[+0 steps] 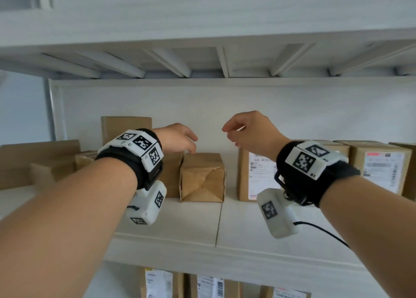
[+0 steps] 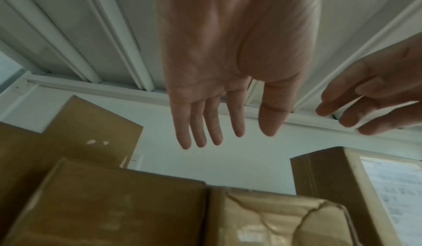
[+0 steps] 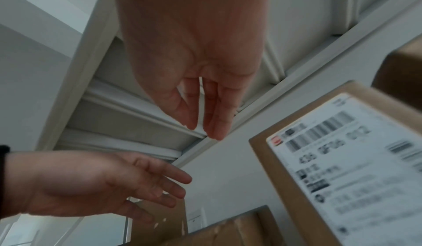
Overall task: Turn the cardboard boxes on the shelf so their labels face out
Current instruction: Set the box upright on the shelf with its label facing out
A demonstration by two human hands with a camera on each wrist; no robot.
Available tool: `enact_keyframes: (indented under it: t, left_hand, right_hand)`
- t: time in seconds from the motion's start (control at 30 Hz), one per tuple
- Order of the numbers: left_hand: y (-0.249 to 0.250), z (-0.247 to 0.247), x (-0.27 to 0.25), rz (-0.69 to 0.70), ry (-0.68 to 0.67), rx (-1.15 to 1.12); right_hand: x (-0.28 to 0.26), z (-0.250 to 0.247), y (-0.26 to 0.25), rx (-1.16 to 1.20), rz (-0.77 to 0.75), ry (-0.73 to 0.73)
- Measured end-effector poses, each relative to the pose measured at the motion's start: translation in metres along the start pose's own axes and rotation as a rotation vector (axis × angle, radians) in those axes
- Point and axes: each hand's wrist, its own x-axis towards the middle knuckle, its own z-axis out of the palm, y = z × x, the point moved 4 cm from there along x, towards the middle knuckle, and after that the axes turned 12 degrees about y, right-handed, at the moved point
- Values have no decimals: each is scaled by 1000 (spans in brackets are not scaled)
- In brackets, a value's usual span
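A small crumpled cardboard box (image 1: 202, 177) stands mid-shelf with a plain, creased face outward; no label shows on it. My left hand (image 1: 186, 140) hovers just above its top left corner, fingers straight and holding nothing, as the left wrist view (image 2: 217, 123) confirms. My right hand (image 1: 234, 133) hangs in the air above the box's right side, fingers loosely bent and holding nothing (image 3: 205, 116). To the right stands a box with its white label (image 1: 258, 176) facing out. A plain box (image 2: 114, 204) touches the crumpled box (image 2: 274, 219) on the left.
A tall plain box (image 1: 126, 126) stands at the back left and flat boxes (image 1: 38, 160) lie further left. More labelled boxes (image 1: 382, 171) stand at the right. The ribbed upper shelf (image 1: 202, 59) is close overhead. A lower shelf holds labelled boxes (image 1: 157, 282).
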Motion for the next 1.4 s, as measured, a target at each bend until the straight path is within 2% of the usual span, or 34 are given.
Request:
enact_keyframes:
  t: [0.17, 0.33, 0.47, 0.63, 0.8, 0.97, 1.1, 1.27, 1.33, 1.4]
  left_hand:
    - [-30, -22, 5, 23, 1, 14]
    - [-47, -25, 16, 88, -28, 37]
    - [-57, -11, 29, 123, -96, 157]
    - [-72, 2, 45, 109, -142, 197]
    - [-81, 6, 53, 80, -128, 121]
    - [-84, 5, 55, 58, -107, 107]
    - [-87, 3, 53, 33, -116, 99]
    - [-81, 0, 46, -1, -132, 70]
    - [-80, -1, 44, -62, -98, -43]
    - [-76, -4, 43, -134, -61, -250]
  right_hand:
    - [9, 48, -16, -148, 48, -82]
    - [10, 98, -26, -519, 138, -307]
    - [12, 128, -16, -651, 275, -288]
    - [10, 143, -8, -647, 469, -349]
    - [9, 141, -6, -688, 530, -399]
    - [11, 144, 0, -705, 552, -400]
    - [9, 142, 2, -664, 619, -280]
    - [3, 128, -9, -588, 637, -222]
    - [4, 118, -15, -548, 595, -158]
    - [6, 109, -24, -506, 538, -74]
